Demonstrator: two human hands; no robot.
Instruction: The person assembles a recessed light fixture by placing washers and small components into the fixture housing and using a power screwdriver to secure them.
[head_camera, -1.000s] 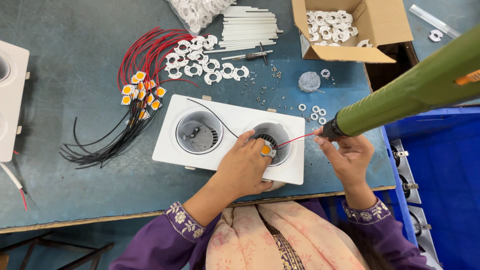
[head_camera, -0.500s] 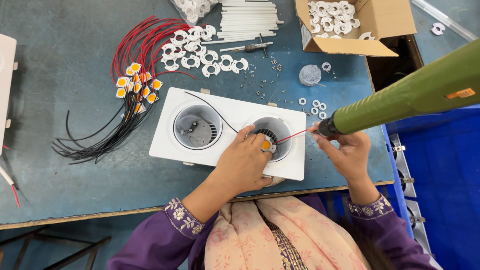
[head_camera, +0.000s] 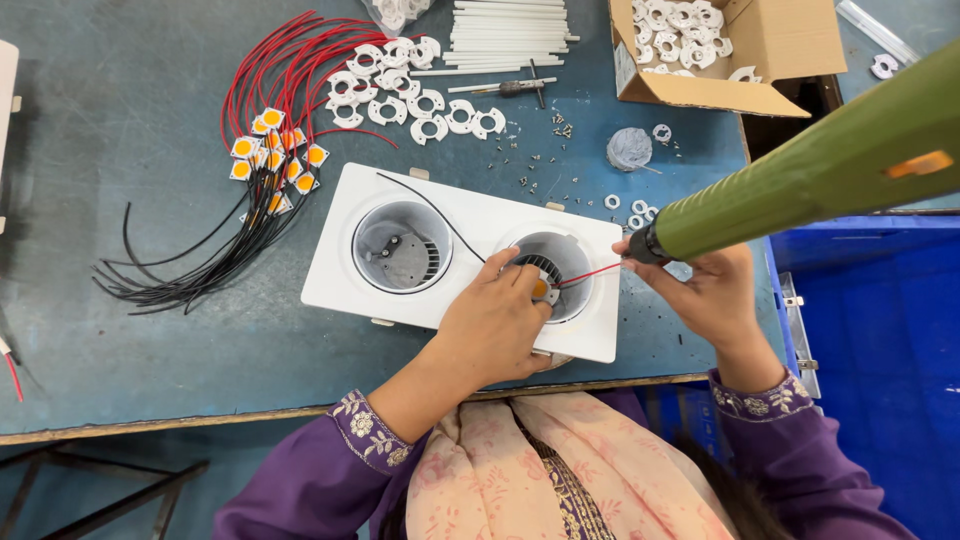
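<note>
a small led chip (head_camera: 541, 288) is pinched by the left hand (head_camera: 495, 325) in the right-hand well of the white housing (head_camera: 330, 275); the green tool (head_camera: 800, 185) is gripped by the right hand (head_camera: 705, 295) just to its right, its long axis aimed leftward at the chip.

This looks like a small assembly workshop for light fittings; the worn blue-grey workbench (head_camera: 130, 330) carries parts in bulk rather than household things; a bundle of red and black wires (head_camera: 250, 190) tipped with small yellow chips, rows of white plastic rings (head_camera: 420, 85), scattered screws (head_camera: 545, 160), a cardboard box (head_camera: 770, 50) of more rings; a blue bin (head_camera: 880, 330), probably for stock, stands beside the bench.
</note>
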